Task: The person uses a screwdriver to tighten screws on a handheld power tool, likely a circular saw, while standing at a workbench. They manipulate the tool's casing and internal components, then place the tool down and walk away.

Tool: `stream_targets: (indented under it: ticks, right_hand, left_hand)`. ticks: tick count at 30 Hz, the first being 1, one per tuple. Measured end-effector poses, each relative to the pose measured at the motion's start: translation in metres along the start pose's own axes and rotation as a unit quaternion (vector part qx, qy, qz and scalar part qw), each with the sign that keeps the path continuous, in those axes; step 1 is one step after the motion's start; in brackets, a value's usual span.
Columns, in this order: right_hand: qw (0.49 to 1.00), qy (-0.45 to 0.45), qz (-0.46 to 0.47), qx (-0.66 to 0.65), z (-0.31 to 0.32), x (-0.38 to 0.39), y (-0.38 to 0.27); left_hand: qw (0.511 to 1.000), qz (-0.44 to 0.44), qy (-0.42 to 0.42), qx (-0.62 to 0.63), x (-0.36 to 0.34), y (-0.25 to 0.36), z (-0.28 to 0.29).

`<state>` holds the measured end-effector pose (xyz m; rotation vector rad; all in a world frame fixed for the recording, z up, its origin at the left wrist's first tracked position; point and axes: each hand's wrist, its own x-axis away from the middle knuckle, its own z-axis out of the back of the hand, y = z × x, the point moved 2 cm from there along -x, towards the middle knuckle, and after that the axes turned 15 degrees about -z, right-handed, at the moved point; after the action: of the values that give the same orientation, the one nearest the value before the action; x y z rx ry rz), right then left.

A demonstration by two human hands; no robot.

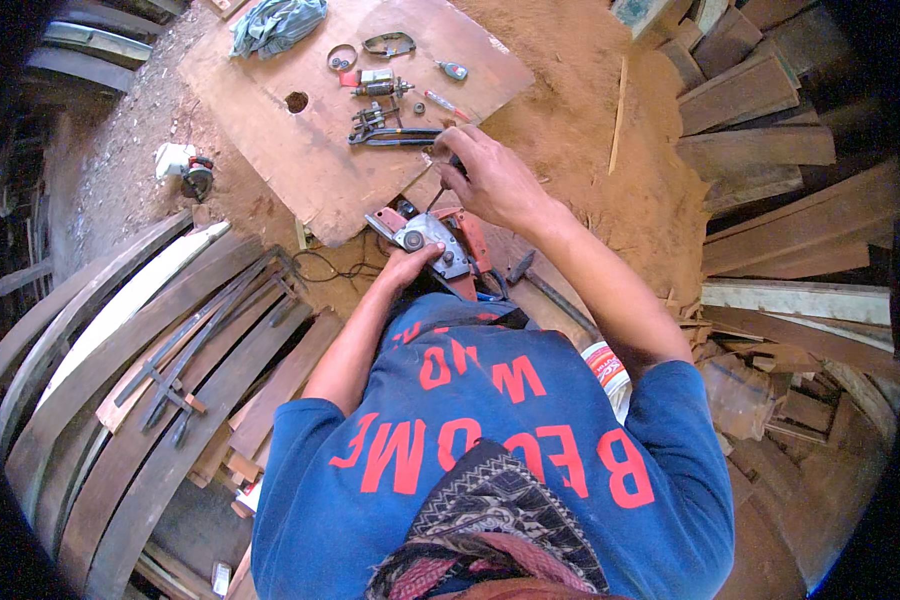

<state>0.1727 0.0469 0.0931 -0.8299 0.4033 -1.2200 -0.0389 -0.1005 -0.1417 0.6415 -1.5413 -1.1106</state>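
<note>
A power tool (452, 262) with a grey metal housing and red body, perhaps an electric planer, rests in front of me close to my lap. My left hand (410, 268) is closed round its near left side, thumb over the housing. Above it, my right hand (495, 182) grips a screwdriver (435, 200) with a dark handle. The thin shaft slants down to the housing; whether the tip sits in a screw I cannot tell. Just beyond my right hand, pliers (395, 134) with dark handles lie on a plywood board (255, 150), beside a motor armature (380, 89).
Farther along the board are a belt (390, 44), a ring (342, 57), a red-and-white pen (446, 105) and green cloth (278, 27). A hammer (522, 266) and white bucket (608, 370) are at my right. Curved timbers (135, 330) and planks (755, 150) flank me.
</note>
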Motion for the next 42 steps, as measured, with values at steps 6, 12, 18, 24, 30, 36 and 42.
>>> stream_targets:
  ticks: [6, 12, 18, 24, 30, 36, 42]
  right_hand:
    - [0.997, -0.024, 0.076, 0.005, -0.008, -0.015, -0.016]
    - [0.997, 0.042, 0.008, -0.057, -0.02, -0.02, -0.023]
    - [0.986, 0.004, -0.05, -0.162, -0.026, -0.032, -0.003]
    - [0.993, 0.018, -0.044, -0.105, -0.022, -0.031, -0.019]
    - [0.991, 0.014, 0.067, -0.114, -0.033, -0.04, -0.028]
    - [0.993, 0.009, 0.061, -0.104, -0.03, -0.037, -0.04]
    - [0.995, 0.001, 0.047, -0.087, -0.027, -0.028, -0.051]
  left_hand:
    - [0.995, 0.072, 0.033, 0.06, 0.011, 0.009, 0.004]
    - [0.986, 0.132, 0.055, 0.088, 0.018, 0.037, 0.012]
    - [0.975, 0.189, 0.044, -0.11, 0.024, 0.088, 0.028]
    - [0.96, 0.145, -0.027, -0.237, 0.028, 0.089, 0.086]
    - [0.959, -0.111, 0.036, -0.257, -0.025, 0.092, 0.096]
    - [0.909, -0.213, -0.108, -0.341, -0.045, 0.119, 0.071]
    - [0.875, -0.292, -0.066, -0.38, -0.042, 0.133, 0.063]
